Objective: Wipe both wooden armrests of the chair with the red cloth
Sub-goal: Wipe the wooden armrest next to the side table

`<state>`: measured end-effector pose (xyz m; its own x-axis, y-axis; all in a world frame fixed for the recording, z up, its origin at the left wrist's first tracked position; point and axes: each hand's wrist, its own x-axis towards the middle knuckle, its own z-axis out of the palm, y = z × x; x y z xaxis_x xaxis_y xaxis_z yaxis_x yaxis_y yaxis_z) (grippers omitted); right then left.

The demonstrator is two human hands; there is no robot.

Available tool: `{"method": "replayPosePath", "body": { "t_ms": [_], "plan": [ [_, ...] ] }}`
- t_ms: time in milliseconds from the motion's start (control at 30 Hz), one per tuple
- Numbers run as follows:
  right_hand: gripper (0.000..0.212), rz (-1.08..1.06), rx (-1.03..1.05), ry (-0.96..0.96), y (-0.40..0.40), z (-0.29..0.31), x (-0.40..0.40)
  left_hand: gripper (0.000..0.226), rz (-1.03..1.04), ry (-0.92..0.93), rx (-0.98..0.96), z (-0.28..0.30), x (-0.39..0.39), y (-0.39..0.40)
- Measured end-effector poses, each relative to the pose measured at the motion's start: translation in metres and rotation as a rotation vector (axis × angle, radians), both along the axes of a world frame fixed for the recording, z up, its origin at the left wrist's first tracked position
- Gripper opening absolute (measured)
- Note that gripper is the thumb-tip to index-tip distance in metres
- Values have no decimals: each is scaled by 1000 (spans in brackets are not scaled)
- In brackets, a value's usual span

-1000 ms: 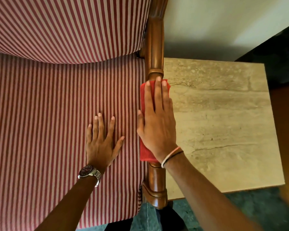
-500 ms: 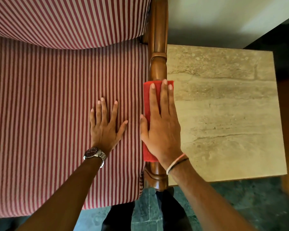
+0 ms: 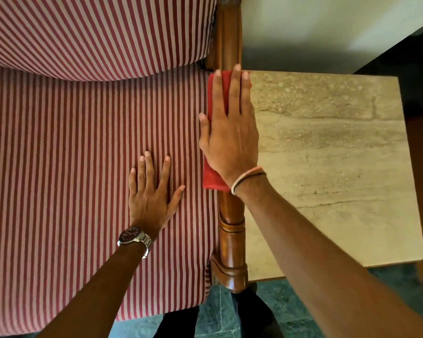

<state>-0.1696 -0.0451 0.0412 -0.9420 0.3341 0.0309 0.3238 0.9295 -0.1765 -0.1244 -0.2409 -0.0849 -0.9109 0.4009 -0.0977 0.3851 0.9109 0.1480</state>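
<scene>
Two bare hands over a striped armchair, seen from above. Farthest left, the red-and-white striped seat cushion, with the matching back cushion overlapping its far edge. Next, the left hand, palm down and flat on the seat cushion, fingers spread and loose, gripping nothing; a steel wristwatch with a dark dial on that wrist. Well apart from the cloth, only beside it. Then the wooden armrest, a turned, glossy brown rail running from the near edge up past the back cushion, hard against the seat's right side. Draped along its middle stretch, the red cloth, folded into a long strip, its near end showing below the palm and its far end peeking out between and around the fingertips. On top of it, the right hand, flat and extended, fingers straight and close together, thumb down on the seat side, pressing the cloth onto the rail rather than clutching it; thin bands round that wrist. Bare wood of the armrest visible both nearer than the cloth and beyond it. Right of the rail, a beige stone-topped side table, nothing lying on the part in view. Along the bottom, dark green floor tiles.
</scene>
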Motion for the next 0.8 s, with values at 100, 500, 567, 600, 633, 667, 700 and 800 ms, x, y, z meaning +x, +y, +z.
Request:
{"method": "replayPosePath", "body": {
  "t_ms": [100,500,567,600,633,667,700,800],
  "plan": [
    [67,12,7,3,2,-2,-5,78,4,-7,-20,0,1,0],
    [69,86,-72,-86,-32,0,113,79,-9,16,-7,-7,1,-1],
    [70,91,-65,-70,-30,-1,109,79,-9,19,-11,-8,0,-1],
    [70,93,-56,-62,-29,-2,104,79,-9,25,-17,-9,0,-2],
    [69,92,-51,-57,-27,-2,98,79,-8,30,-20,-10,0,-2],
    [69,87,-46,-51,-25,-2,90,79,-7,32,-21,-10,0,-3],
    [69,79,-41,-39,-21,-3,78,78,-6,31,-24,-11,1,-4],
    [69,52,-12,2,-8,-3,32,77,-9,26,-20,-11,1,-2]
  ]
}}
